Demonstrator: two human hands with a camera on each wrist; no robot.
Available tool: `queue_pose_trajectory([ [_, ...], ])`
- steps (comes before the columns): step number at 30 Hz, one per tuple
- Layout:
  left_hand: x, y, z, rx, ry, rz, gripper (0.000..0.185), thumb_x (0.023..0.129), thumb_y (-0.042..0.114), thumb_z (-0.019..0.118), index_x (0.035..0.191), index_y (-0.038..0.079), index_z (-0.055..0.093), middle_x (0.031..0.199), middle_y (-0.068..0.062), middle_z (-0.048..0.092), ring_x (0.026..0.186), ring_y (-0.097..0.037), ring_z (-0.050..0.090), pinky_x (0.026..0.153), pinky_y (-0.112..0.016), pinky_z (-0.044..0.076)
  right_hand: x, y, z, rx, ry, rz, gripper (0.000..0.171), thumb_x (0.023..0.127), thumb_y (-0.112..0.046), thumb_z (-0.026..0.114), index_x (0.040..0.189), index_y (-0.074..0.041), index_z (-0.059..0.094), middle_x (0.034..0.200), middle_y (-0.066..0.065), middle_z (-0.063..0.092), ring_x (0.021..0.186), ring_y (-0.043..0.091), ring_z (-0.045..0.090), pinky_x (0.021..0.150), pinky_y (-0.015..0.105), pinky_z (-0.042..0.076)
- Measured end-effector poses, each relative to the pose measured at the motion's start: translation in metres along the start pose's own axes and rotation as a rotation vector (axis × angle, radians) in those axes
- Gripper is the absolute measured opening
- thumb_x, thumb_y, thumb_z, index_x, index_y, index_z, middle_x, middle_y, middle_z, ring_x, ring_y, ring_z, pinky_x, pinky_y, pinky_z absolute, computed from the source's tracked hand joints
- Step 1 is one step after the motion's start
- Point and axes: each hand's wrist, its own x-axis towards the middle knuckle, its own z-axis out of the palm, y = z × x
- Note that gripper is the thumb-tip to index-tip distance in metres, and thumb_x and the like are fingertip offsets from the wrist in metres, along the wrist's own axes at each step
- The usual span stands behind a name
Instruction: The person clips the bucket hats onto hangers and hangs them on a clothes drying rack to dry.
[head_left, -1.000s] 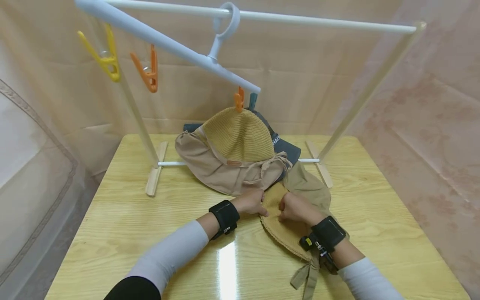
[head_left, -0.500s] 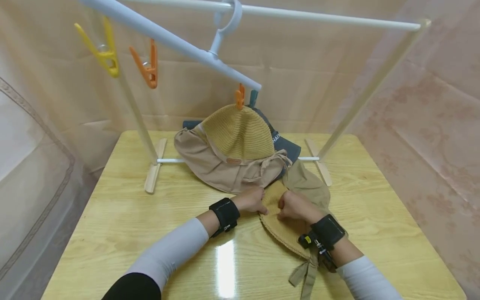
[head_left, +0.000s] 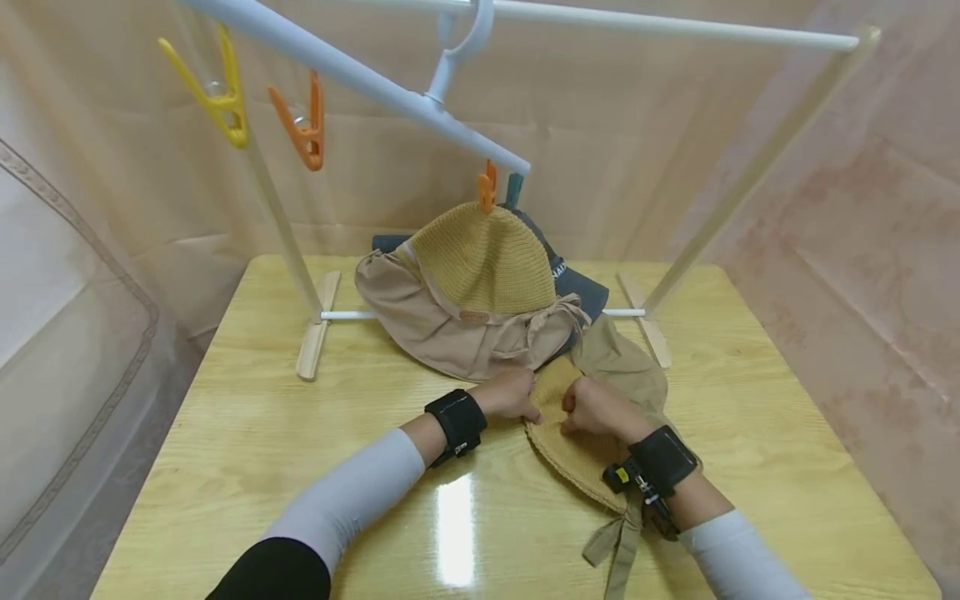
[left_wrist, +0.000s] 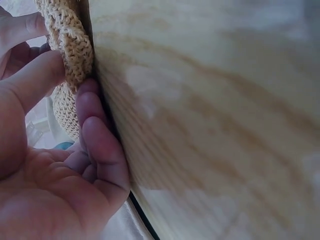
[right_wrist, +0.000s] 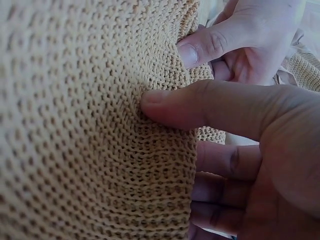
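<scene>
A tan knitted hat (head_left: 572, 454) with a khaki brim and ties lies on the wooden table (head_left: 247, 433). Both hands hold its near-left edge. My left hand (head_left: 516, 393) pinches the knitted rim (left_wrist: 70, 45) between thumb and fingers (left_wrist: 92, 117), right at the table surface. Close beside it, my right hand (head_left: 588, 406) grips the same fabric, thumb (right_wrist: 165, 107) pressed on top of the knit (right_wrist: 90, 125) and fingers curled underneath. The left hand's fingers (right_wrist: 200, 47) show just beyond it.
A second knitted hat (head_left: 480, 262) hangs from an orange clip (head_left: 487, 187) on a white hanger (head_left: 360, 79), over a dark cap (head_left: 573, 287). Yellow (head_left: 217, 96) and orange (head_left: 303, 125) clips hang free. The rack's foot (head_left: 315, 337) stands behind.
Both hands keep their hold on the hat's edge and have barely shifted. The head view has moved slightly.
</scene>
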Motion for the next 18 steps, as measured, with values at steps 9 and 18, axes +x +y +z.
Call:
queue_pose_trajectory([
  [9, 0.002, -0.001, -0.011, -0.197, -0.037, -0.048, 0.047, 0.071, 0.032, 0.076, 0.059, 0.016, 0.033, 0.055, 0.006, 0.026, 0.048, -0.008, 0.025, 0.045, -0.019, 0.023, -0.001, 0.005, -0.011, -0.029, 0.001, -0.068, 0.022, 0.063, -0.025, 0.078, 0.07, -0.013, 0.061, 0.065, -0.004, 0.055, 0.057, 0.011, 0.045, 0.053, 0.023, 0.037],
  [18, -0.002, -0.008, -0.007, -0.283, -0.059, 0.007, 0.05, 0.077, 0.032, 0.07, 0.053, 0.016, 0.029, 0.049, 0.007, 0.022, 0.043, -0.007, 0.021, 0.044, -0.019, 0.021, -0.014, 0.008, -0.011, -0.054, 0.058, -0.242, 0.019, 0.067, -0.024, 0.075, 0.073, -0.013, 0.061, 0.062, -0.008, 0.046, 0.057, 0.006, 0.041, 0.053, 0.019, 0.033],
])
